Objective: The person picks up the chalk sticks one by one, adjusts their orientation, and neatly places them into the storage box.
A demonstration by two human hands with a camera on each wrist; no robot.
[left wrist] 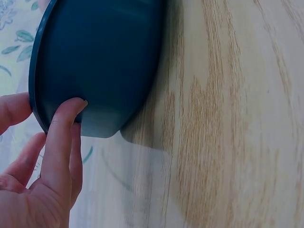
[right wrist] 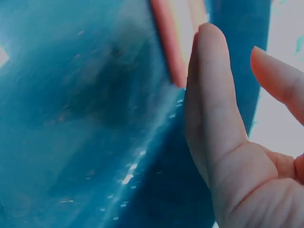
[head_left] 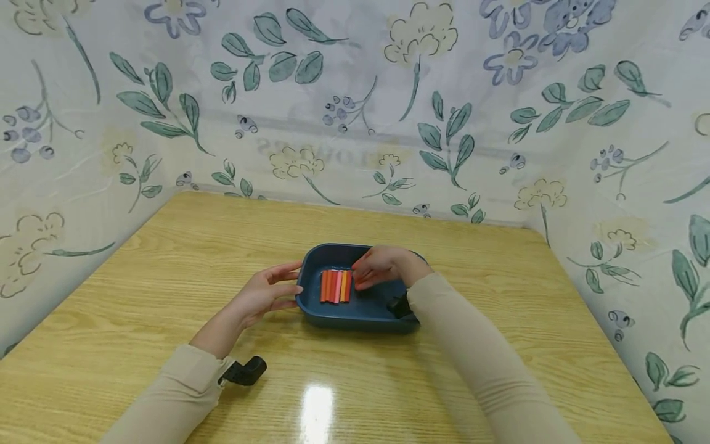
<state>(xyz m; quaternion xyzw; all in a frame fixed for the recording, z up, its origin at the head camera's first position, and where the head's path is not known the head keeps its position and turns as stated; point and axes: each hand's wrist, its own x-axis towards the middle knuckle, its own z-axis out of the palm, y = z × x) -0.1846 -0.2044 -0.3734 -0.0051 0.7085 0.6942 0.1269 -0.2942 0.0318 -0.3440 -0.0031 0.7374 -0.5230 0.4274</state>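
A dark blue tray with raised walls point(head_left: 355, 323) rests on the table. Several short sticks in orange, red, pink and yellow point(head_left: 335, 287) lie side by side in its left half. My left hand point(head_left: 263, 295) grips the tray's left end, thumb at the rim; in the left wrist view fingers lie against the wall point(left wrist: 99, 57). Inside the tray, my right hand point(head_left: 383, 264) reaches to the right end of the row. Its fingers are straight beside the sticks point(right wrist: 169, 42) in the right wrist view, thumb apart.
A wood-grain table point(head_left: 222, 246) surrounds the tray. Hanging cloth with flowers and leaves point(head_left: 355, 92) walls off the back and both sides. Black wrist mounts point(head_left: 246, 371) stick out from both sleeves, the right one over the tray.
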